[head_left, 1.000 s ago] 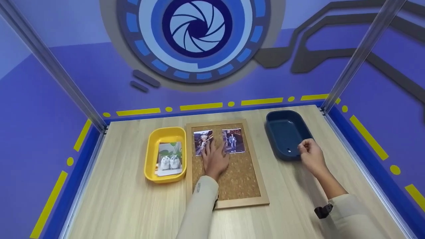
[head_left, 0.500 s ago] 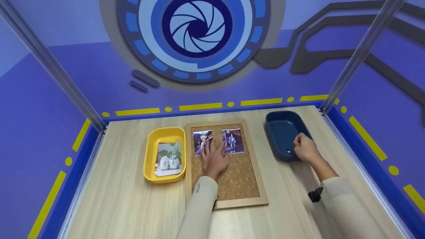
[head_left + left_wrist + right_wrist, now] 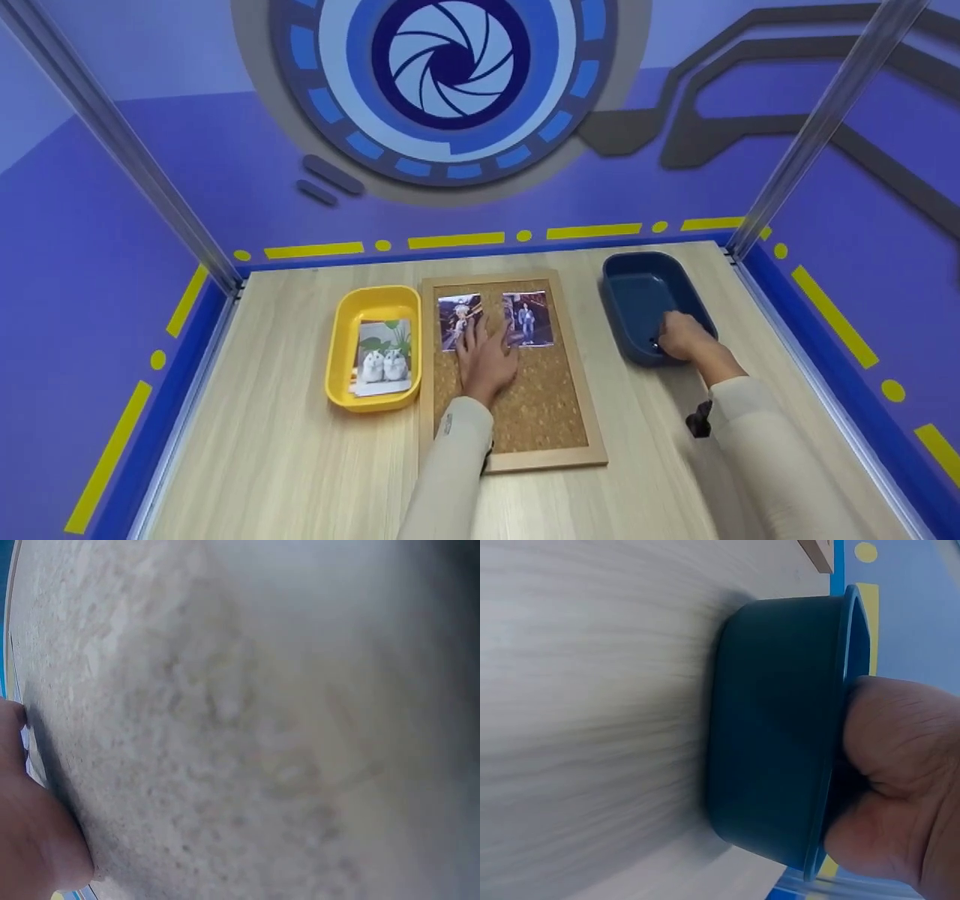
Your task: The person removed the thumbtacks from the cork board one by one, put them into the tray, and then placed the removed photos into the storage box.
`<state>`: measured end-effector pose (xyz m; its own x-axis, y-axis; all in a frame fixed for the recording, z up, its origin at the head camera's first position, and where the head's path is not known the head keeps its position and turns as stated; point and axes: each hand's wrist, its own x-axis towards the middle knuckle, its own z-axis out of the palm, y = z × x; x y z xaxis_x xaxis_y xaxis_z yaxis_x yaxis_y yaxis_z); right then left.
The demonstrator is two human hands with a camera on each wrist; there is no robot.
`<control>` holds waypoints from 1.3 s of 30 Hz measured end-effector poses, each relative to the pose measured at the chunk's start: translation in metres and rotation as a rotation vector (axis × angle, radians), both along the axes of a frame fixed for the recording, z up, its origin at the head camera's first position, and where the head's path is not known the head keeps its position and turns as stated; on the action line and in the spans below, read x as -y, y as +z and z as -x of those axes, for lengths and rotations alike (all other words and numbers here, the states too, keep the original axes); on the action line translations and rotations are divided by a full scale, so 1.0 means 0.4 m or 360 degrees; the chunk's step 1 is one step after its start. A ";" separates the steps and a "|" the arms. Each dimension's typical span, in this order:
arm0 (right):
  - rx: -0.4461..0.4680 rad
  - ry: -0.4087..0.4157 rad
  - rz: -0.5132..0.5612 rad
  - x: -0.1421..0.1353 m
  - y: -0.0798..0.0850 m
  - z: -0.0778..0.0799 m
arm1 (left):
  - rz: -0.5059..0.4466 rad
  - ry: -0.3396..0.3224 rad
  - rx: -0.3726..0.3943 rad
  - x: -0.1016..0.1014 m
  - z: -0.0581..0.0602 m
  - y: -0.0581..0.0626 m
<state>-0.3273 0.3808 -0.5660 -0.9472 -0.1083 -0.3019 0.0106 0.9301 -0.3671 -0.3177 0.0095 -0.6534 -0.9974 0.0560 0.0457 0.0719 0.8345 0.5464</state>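
Note:
My left hand (image 3: 487, 365) lies with fingers spread on the cork board (image 3: 525, 405), its fingertips over the lower part of the left photo (image 3: 459, 311). The thumb side reaches the edge of the right photo (image 3: 527, 319). In the left wrist view only part of that hand (image 3: 37, 832) shows against blurred cork. My right hand (image 3: 686, 337) dips into the near end of the dark blue tray (image 3: 637, 289), beside a small shiny bit (image 3: 655, 343) on its floor. The tray wall (image 3: 780, 720) hides its fingertips in the right wrist view.
A yellow tray (image 3: 349, 300) stands left of the board and holds photo cards (image 3: 384, 360), the top one with two small white-grey animals. The board's wooden frame (image 3: 547, 456) is raised at its edge. Purple walls (image 3: 195, 172) bound the table (image 3: 292, 450) behind and at both sides.
My right hand has moved left and down, from above the blue tray's right rim into the tray. The left hand stays in place on the board.

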 end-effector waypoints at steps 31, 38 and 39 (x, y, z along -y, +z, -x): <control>-0.0318 -0.0135 0.0167 0.012 0.009 0.001 | 0.0053 0.0004 0.0072 -0.001 0.003 0.009; -0.0841 -0.0185 0.0397 0.090 0.041 -0.046 | 0.0053 0.0002 0.0083 0.000 0.004 0.005; -0.0888 -0.0177 0.0426 0.104 0.043 -0.055 | 0.0054 0.0002 0.0073 0.001 0.004 0.003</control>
<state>-0.3052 0.3393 -0.5486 -0.9642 -0.0033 0.2650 -0.1582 0.8096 -0.5653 -0.3194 0.0093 -0.6521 -0.9985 0.0554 -0.0018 0.0464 0.8526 0.5205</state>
